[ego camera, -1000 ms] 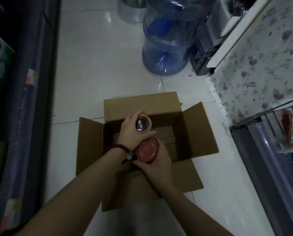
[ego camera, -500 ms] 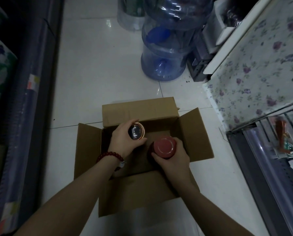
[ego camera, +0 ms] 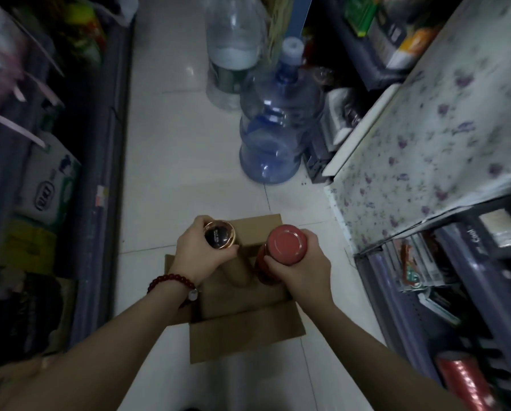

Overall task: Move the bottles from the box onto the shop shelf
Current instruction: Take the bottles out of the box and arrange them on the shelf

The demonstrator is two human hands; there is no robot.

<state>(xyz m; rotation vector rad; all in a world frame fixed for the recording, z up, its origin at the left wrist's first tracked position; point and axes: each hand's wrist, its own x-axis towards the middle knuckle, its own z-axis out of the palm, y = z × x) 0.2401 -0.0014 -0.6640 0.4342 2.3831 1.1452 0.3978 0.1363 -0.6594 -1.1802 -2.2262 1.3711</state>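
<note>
Gold-capped bottle (ego camera: 219,238) is gripped by the left hand (ego camera: 199,253), red-capped bottle (ego camera: 285,246) by the right hand (ego camera: 303,268), both held above the box (ego camera: 245,330). Carrying rightward to the shop shelf (ego camera: 456,262) is judged next.

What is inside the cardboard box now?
Inside the cardboard box only bare brown cardboard shows. Both hands and their bottles, the gold-rimmed bottle and the red-capped bottle, cover much of it, so more bottles cannot be excluded.

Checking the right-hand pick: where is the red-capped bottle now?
In the head view, right of centre: the right hand grips the red-capped bottle above the cardboard box, beside the gold-capped bottle.
</note>
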